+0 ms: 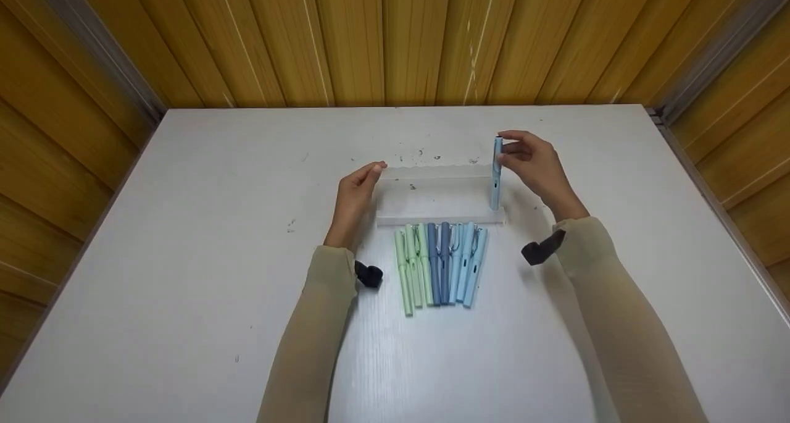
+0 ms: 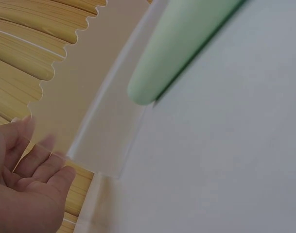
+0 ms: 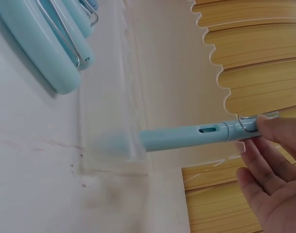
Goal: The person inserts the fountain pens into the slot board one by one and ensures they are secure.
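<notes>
Placement of the first pen: the right hand [image 1: 534, 163] pinched a light-blue pen [image 1: 496, 175] upright at the right end of the clear acrylic rack [image 1: 439, 191]; the left hand [image 1: 357, 191], fingers relaxed, steadied its left end. Seating apparently called for aligning the pen with a scalloped notch. More pens [image 1: 439, 262] lay just before the rack.

On the table [image 1: 185, 225], the stand [image 1: 441, 191] sits at centre. The row of pens [image 1: 439, 265] lies just at its 6 o'clock. The left hand [image 1: 353, 194] touches its 9 o'clock end; at its 3 o'clock end the right hand [image 1: 537, 163] holds a pen [image 1: 496, 173] upright in it.
</notes>
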Tool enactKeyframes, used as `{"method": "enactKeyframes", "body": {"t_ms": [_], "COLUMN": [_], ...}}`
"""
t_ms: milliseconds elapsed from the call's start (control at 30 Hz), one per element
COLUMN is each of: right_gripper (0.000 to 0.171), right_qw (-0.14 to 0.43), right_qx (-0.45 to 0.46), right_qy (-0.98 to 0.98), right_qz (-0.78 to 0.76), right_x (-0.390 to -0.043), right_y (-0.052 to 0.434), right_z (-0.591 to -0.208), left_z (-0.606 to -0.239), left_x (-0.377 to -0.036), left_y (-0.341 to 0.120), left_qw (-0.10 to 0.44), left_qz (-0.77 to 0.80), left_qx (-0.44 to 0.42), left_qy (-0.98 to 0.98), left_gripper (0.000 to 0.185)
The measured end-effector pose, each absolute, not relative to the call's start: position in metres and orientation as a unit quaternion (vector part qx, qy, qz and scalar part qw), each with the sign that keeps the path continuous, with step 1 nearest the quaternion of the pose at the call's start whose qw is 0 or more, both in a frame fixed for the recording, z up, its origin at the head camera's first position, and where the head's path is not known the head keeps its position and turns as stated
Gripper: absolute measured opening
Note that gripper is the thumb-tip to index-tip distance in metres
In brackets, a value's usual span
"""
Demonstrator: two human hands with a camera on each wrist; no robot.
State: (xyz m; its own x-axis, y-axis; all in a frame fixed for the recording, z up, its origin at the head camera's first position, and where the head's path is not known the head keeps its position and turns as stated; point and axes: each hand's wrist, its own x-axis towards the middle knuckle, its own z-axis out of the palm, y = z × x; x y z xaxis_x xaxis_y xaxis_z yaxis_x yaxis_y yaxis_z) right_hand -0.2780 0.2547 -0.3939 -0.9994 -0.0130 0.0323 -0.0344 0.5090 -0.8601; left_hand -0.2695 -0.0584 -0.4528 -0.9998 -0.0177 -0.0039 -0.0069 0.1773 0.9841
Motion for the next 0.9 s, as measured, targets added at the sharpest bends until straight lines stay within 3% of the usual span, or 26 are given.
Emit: {"method": "enactKeyframes", "body": {"t_ms": [900], "right_gripper": [0.049], "right_qw": [-0.01], "right_qx": [-0.007], "right_qy": [-0.871], "right_qz": [0.491], "right_x": [-0.2722], "right_y": [0.2639], "right_z": [-0.3996], "left_z": [-0.4519], "left_x": [-0.2685], "left_y": [-0.0564], "left_qw": [0.002], "left_qz": [-0.654], "left_qx": [0.0], "left_qy": [-0.757], "left_gripper": [0.041]}}
